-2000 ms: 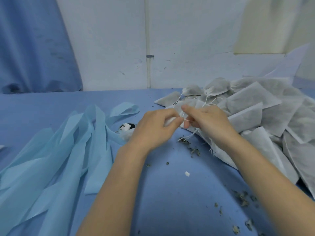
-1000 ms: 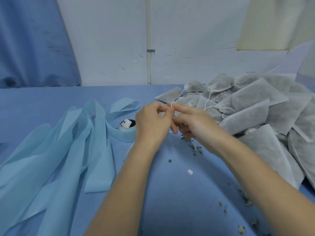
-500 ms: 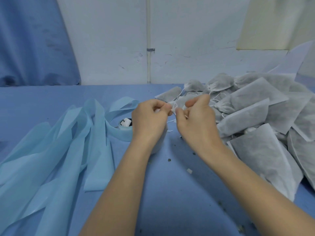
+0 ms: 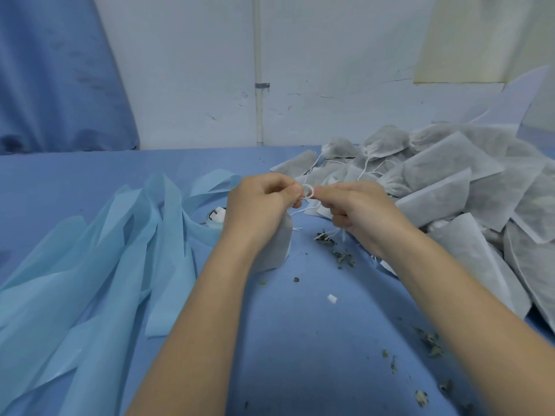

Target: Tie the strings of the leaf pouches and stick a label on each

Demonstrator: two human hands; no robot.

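String loop point(image 4: 308, 192) sits pinched between left hand point(image 4: 258, 210) and right hand point(image 4: 356, 210), each grip narrow on it; pouch point(image 4: 274, 250) hangs below.

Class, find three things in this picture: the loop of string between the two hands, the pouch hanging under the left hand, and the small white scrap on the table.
loop of string point(image 4: 308, 192), head view, on the loop's rim.
pouch point(image 4: 277, 249), head view, on its body.
white scrap point(image 4: 332, 299), head view, on its middle.

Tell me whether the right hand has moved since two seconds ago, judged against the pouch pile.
Yes. The right hand now pinches the string loop just left of the pouch pile; earlier it rested over the pile's near-left edge.
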